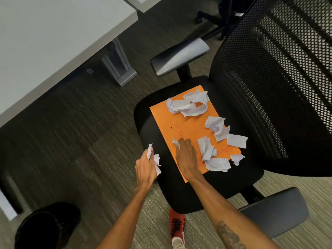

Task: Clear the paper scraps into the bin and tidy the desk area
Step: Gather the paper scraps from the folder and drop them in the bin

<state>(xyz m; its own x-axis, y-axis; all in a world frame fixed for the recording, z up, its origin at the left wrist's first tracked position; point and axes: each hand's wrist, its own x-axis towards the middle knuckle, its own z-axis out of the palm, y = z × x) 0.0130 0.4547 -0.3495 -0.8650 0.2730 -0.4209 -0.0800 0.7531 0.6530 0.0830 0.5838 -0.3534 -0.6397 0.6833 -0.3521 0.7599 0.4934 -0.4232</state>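
Striped grey-brown carpet tiles (75,133) cover the floor. A pale grey desk top (53,38) fills the upper left, carried on a grey metal leg with a flat foot (118,63). At centre right stands a black office chair (197,187) with a mesh backrest (280,83) and two padded armrests, one beyond the seat (179,56) and one nearer the camera (274,211). The wheeled base of a second chair (212,17) shows at the top edge.

White crumpled scraps (154,159) clutched in the left hand (145,168). Another white scrap (176,143) pinched at the right hand (186,157), over an orange folder (186,123) with faint red print. More white scraps (208,151) just beyond, faintly lined. Black seat (233,177), black mesh backrest (278,78), striped grey-brown carpet (80,141), red shoe (177,225).
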